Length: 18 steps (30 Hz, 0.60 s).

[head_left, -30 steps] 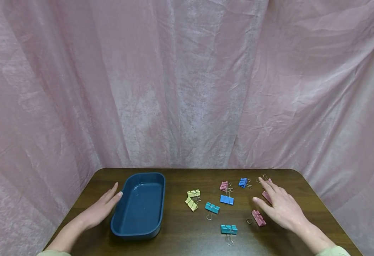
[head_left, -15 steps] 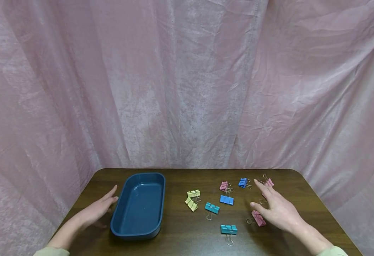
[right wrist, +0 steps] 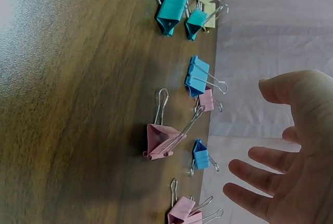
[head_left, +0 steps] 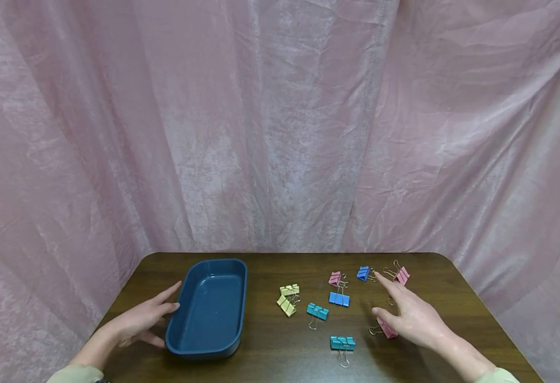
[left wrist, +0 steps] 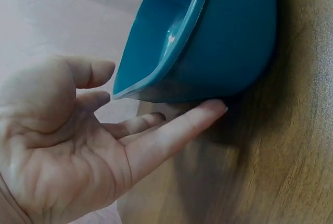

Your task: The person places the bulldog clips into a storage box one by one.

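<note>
A dark blue oblong tray stands on the left of the table. My left hand is at its left side, fingers spread and fingertips right at the rim. In the left wrist view one long straight finger reaches along the underside edge of the tray wall. My right hand hovers over the right of the table, fingers extended and holding nothing. Under and around it lie pink binder clips, one beside the thumb and another past the fingertips. The right hand partly hides a further clip.
Two yellow binder clips lie right of the tray. Two teal clips are spread nearer the front. Blue clips and a pink clip lie farther back. A pink curtain hangs behind the wooden table.
My left hand has shifted toward the tray, its fingers spreading at the wall. My right hand has drifted left, uncovering the far pink clip. The clips and tray stay put.
</note>
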Motion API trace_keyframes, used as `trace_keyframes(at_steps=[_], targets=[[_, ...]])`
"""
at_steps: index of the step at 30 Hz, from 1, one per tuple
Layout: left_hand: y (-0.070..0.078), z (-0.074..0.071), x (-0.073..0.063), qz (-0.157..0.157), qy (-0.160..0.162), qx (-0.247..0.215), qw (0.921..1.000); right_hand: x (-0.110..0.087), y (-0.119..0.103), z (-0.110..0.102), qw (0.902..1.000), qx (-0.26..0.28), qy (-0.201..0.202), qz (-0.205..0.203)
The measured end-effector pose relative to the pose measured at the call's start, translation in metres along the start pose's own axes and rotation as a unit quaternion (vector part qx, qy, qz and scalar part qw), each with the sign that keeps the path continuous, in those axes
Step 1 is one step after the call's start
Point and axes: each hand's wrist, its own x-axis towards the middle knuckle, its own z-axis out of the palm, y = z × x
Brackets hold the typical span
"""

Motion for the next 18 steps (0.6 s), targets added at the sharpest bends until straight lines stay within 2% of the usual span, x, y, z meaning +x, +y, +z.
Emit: trace_keyframes(at_steps=[4,7,18], targets=[[-0.0012,-0.0008,0.0004,0.008,-0.038,-0.032,0.9987,-0.0003,0.0,0.0018,1.0,-0.006,0.006,-0.004],[-0.0021,-0.0007,0.0004,0.011,-0.054,-0.047,0.9974,-0.0008,-0.0001,0.003,0.9999,-0.011,0.007,-0.002],[-0.0047,-0.0001,0.0022,0.016,-0.074,-0.066,0.9949,-0.0048,0.0001,0.0043,0.9998,-0.004,-0.014,0.01]])
